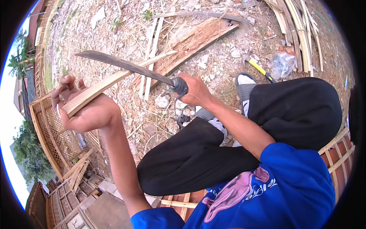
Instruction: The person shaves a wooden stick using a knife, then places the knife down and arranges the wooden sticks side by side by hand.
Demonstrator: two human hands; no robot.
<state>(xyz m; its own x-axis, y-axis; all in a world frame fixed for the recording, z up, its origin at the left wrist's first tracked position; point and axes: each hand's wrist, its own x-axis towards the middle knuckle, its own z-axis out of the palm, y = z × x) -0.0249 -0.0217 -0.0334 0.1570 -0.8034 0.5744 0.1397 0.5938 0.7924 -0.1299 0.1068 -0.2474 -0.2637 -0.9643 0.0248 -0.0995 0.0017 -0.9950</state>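
Left hand turned palm up, fingers half curled, it loosely grasps the thick end of a wooden strip between thumb and palm, and the strip slants up and away to the right. Right hand clenched around the dark wrapped handle of a long knife, whose blade points left and crosses above the strip between the two hands; whether the edge bites into the wood, I cannot tell.

Beyond the hands, on stony ground littered with shavings, lies a rough plank, with two thin slats just beside its near end and a curved strip near its far end. A hammer with a yellow and black handle lies near the right foot, beside a clear plastic bag. More long strips lie past the bag, and a lattice panel stands at the far left
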